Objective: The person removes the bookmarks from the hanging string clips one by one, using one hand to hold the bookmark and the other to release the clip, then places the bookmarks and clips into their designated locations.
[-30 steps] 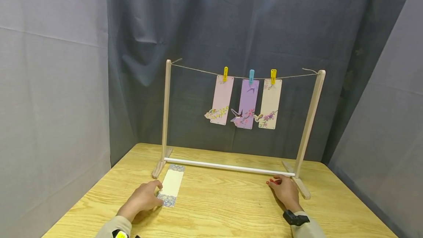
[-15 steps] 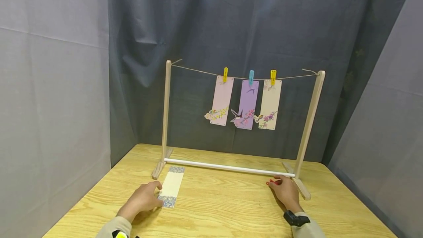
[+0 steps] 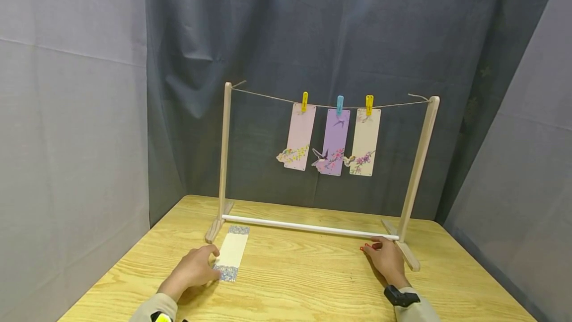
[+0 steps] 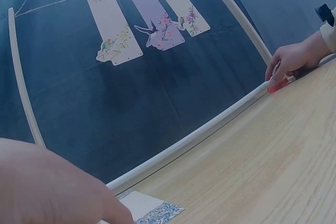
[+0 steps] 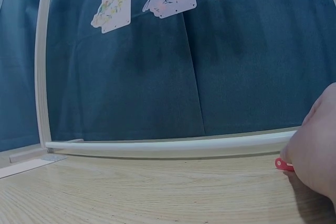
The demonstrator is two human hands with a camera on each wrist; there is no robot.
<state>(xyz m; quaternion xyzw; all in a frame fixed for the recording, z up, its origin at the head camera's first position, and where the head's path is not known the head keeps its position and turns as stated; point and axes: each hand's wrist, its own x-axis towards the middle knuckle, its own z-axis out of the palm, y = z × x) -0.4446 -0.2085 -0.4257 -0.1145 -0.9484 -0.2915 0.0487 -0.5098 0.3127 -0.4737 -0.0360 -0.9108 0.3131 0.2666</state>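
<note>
On the table lies a cream bookmark [image 3: 233,250] with blue patterned ends. My left hand [image 3: 193,268] rests at its left side, thumb and index finger apart, the thumb touching the patterned near end. In the left wrist view, the back of this hand hides part of the bookmark. At the right, my right hand [image 3: 387,258] pinches a red clothespin [image 3: 367,246] on the tabletop, by the foot of a wooden rack. Only the end of the clothespin [image 5: 284,164] shows past the fingers in the right wrist view.
The wooden rack has a white bottom rod [image 3: 308,226] and a string between two posts. Pink [image 3: 300,133], purple [image 3: 336,138] and cream bird bookmarks [image 3: 365,138] hang from it by yellow and blue clothespins. Dark cloth [image 3: 277,39] stands behind.
</note>
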